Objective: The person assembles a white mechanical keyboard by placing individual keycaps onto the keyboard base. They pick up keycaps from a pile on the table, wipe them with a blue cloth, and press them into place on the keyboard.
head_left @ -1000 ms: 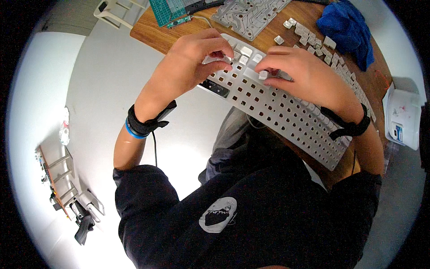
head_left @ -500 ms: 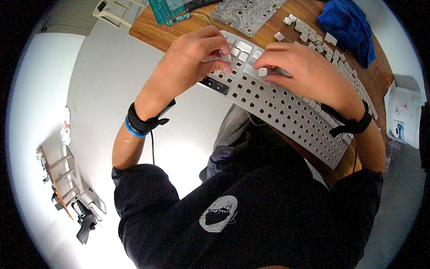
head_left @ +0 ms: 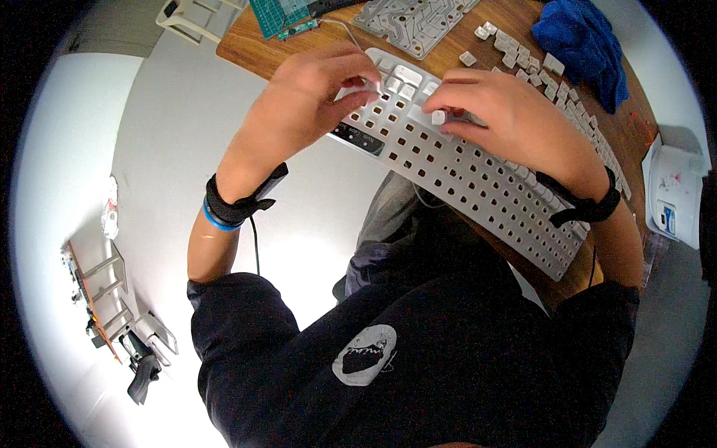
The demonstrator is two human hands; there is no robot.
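A white keyboard frame (head_left: 420, 114) with rows of square holes lies slanted across the table edge, over my lap. My left hand (head_left: 321, 86) is at its far left end, thumb and fingertips pinched on a small white piece, apparently a keycap, mostly hidden by the fingers. My right hand (head_left: 497, 108) rests over the upper part of the frame and holds a white keycap (head_left: 438, 117) between thumb and fingers. Beside the hands, a few white keycaps (head_left: 408, 75) sit in the frame's far row. A dark strip (head_left: 358, 139) runs along its near left corner.
Loose white keycaps (head_left: 515, 56) spread over the wooden table (head_left: 258, 37) at the far right, beside a crumpled blue cloth (head_left: 579, 41). A patterned keyboard sheet (head_left: 418, 26), a green cutting mat (head_left: 276, 15) and a small green circuit board (head_left: 299, 30) lie at the far side.
My left hand has shifted slightly left, uncovering more holes near its thumb. My right hand stays in place with its keycap.
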